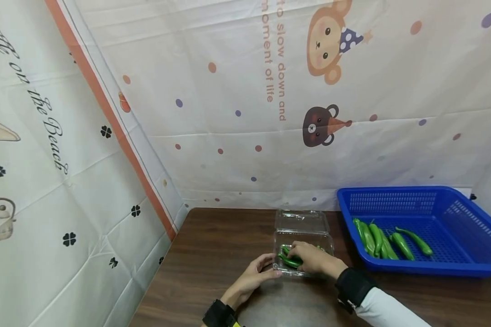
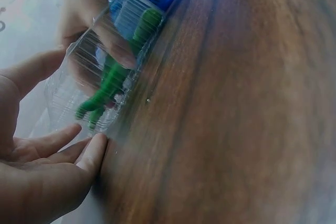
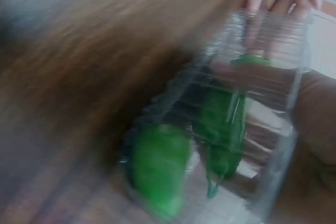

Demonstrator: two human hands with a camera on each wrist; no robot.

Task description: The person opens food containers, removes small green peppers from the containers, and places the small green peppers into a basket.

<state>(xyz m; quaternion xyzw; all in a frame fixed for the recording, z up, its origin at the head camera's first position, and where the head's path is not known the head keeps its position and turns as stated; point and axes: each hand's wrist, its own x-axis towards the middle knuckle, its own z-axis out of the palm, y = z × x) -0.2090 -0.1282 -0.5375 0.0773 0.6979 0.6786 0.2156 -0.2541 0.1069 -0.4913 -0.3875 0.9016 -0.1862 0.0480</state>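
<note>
1. Head view: clear plastic box (image 1: 303, 245), lower centre; left hand (image 1: 251, 279), fingers straight, touches its side; right hand (image 1: 313, 258) grips green peppers (image 1: 289, 259) inside. Blue basket (image 1: 425, 227) at right.
2. Left wrist view: box (image 2: 100, 72) upper left, blurred.
3. Right wrist view: peppers (image 3: 220, 129) centre, blurred.

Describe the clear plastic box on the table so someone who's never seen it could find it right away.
On the brown table, look left of the blue basket, near the front edge where both hands meet. The box is a small see-through clamshell, its lid lying open behind it, with green peppers inside. Unlike the basket, it is transparent, and the left hand steadies it while the right hand reaches in.
</note>
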